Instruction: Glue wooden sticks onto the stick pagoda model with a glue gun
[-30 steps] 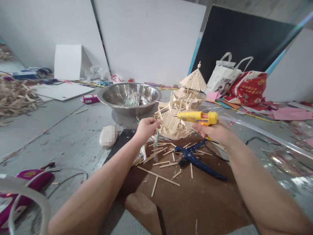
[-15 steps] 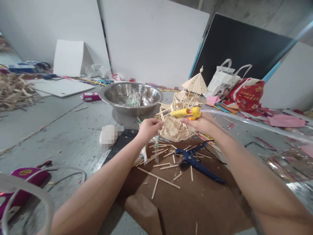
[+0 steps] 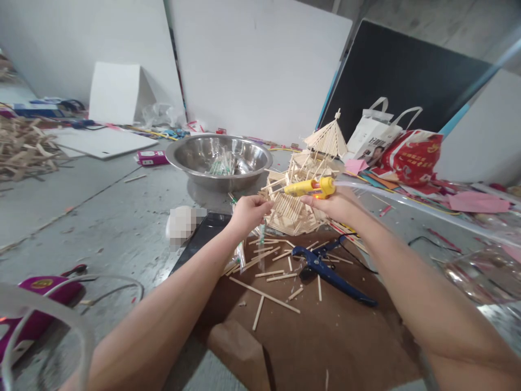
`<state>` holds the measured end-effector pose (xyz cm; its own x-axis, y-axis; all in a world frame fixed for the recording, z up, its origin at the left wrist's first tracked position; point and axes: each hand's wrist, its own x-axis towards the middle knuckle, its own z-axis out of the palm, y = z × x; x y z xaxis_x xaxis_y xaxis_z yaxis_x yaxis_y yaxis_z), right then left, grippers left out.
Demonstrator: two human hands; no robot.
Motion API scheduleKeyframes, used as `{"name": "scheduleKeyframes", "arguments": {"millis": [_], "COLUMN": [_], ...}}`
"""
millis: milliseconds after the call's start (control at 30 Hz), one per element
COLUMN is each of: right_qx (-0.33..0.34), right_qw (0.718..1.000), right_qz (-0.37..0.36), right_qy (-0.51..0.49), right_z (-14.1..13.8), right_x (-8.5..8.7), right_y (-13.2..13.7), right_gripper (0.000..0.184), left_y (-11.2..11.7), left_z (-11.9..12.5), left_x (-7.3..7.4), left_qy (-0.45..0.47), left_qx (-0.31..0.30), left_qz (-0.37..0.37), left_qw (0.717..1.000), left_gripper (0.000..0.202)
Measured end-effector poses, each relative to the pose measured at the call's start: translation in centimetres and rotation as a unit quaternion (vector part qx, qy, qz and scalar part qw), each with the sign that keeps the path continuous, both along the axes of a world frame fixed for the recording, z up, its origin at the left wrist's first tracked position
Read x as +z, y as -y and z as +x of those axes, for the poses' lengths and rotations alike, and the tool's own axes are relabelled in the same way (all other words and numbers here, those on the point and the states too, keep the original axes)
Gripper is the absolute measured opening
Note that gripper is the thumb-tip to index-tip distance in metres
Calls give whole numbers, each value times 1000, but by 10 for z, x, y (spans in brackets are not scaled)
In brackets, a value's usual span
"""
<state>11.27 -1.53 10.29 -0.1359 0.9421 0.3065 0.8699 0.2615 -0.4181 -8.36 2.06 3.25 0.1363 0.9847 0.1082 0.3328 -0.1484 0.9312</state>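
My right hand is wrapped round a yellow hot glue gun, its nozzle pointing left and an orange light glowing on its body. A long translucent glue stick runs from the gun's rear towards the right edge. Left of the nozzle, the fingertips of my left hand are pinched together; whatever they hold is too small or hidden to make out. Behind both hands stands a pagoda-like model of thin wooden sticks, with a pointed roof. The gun and my hands partly cover its lower tiers.
Loose wooden sticks and a blue-handled cutter lie on a brown board. A steel basin holds wrapped sticks behind. Around are a dark flat panel, a purple device, a red bag and a white bag.
Both hands stay in nearly the same place, the glue gun still by the model. The whole view has shifted very slightly.
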Motion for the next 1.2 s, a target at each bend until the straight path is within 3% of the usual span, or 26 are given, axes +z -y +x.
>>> {"name": "scheduleKeyframes", "arguments": {"millis": [633,833,1200], "right_qx": [-2,0,-2], "right_qw": [1000,1000,999], "right_qz": [-17,-13,-23], "right_qy": [-18,19,38], "right_z": [2,-1,-4], "right_x": [-1,0,-2], "right_y": [2,5,12], "right_gripper": [40,36,32], "left_y": [3,5,2], "left_z": [-7,-8,-8], "left_x": [10,14,10], "left_qy": [-28,-40,-55], "left_qx": [6,11,9], "left_qz": [46,60,51], "left_qw": [999,997,997], "left_gripper": [27,26,28]}}
